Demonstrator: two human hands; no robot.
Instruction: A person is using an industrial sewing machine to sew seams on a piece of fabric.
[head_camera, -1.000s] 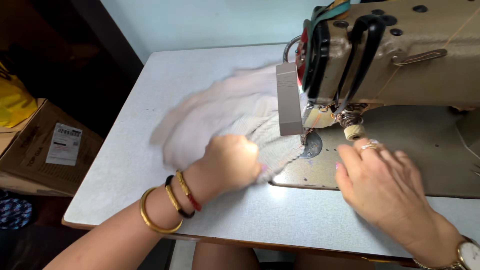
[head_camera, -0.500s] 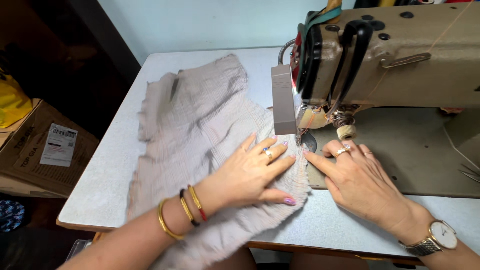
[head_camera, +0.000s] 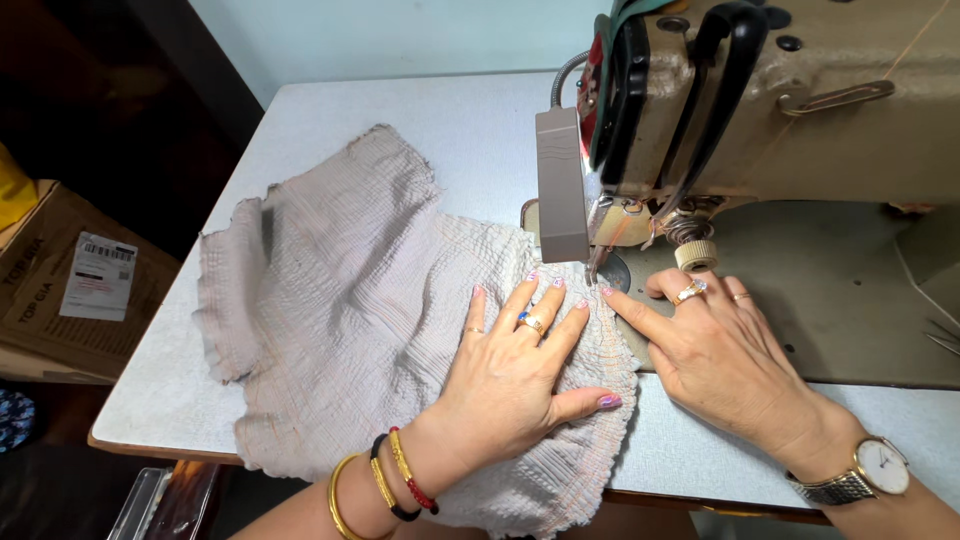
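- The left hand (head_camera: 515, 375) lies flat, palm down, on the crinkled beige fabric (head_camera: 350, 330), fingers spread wide and pressing the cloth to the table; it grips nothing
- Rings sit on two of its fingers, and gold and dark bangles (head_camera: 385, 480) circle its wrist
- The right hand (head_camera: 725, 365) rests just beside the left, also open and flat, with its forefinger stretched out along the fabric's right edge and touching it
- A wristwatch (head_camera: 875, 468) with a metal band is on the right wrist, and rings show on its fingers
- The fabric spreads out under and to the left of the left hand, with its right edge reaching the needle area (head_camera: 597, 262) just ahead of both sets of fingertips
- The sewing machine (head_camera: 800, 110), tan with black levers, rises directly beyond the right hand; a grey block-shaped lamp (head_camera: 560, 185) hangs beyond the left fingertips
- The pale table (head_camera: 400, 110) carries it all
- Far off to the left of the left hand, a cardboard box (head_camera: 70, 290) with a white label sits on the floor
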